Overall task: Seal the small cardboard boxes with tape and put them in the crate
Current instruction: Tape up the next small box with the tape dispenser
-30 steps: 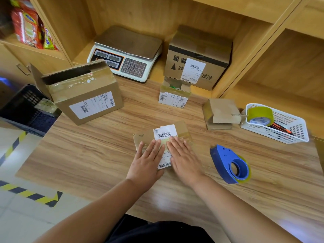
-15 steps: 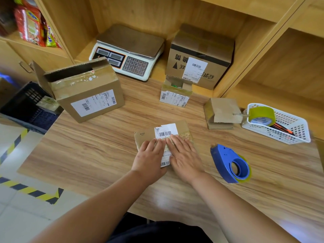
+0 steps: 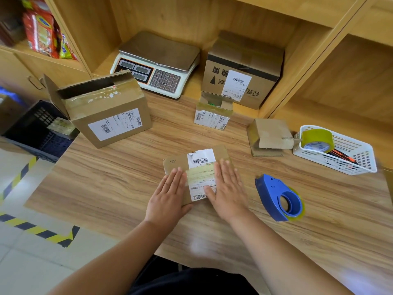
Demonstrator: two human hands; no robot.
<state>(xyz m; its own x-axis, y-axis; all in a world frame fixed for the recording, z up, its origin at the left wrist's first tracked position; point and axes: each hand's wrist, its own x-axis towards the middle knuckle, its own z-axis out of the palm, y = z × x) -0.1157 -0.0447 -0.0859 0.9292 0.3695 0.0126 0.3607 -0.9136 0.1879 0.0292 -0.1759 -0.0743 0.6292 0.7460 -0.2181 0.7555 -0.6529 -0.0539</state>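
A small flat cardboard box (image 3: 198, 161) with a white barcode label lies in the middle of the wooden table (image 3: 106, 188). A strip of yellowish tape runs across its top. My left hand (image 3: 168, 199) lies flat on its left part and my right hand (image 3: 228, 192) flat on its right part, fingers spread, pressing down. A blue tape dispenser (image 3: 280, 198) lies to the right of my right hand. Two more small boxes stand farther back: one with labels (image 3: 212, 116) and one with loose flaps (image 3: 269, 137). The dark crate (image 3: 36, 133) sits off the table's left edge, with a box inside.
A larger open cardboard box (image 3: 106, 111) stands at the left rear. A weighing scale (image 3: 157, 64) and a big labelled box (image 3: 242, 71) sit in the shelf niche. A white basket (image 3: 340, 154) holding a tape roll (image 3: 316, 140) and pens stands at the right.
Both hands have slid apart along the box top, left hand leftward and right hand rightward, uncovering the taped middle of the label.
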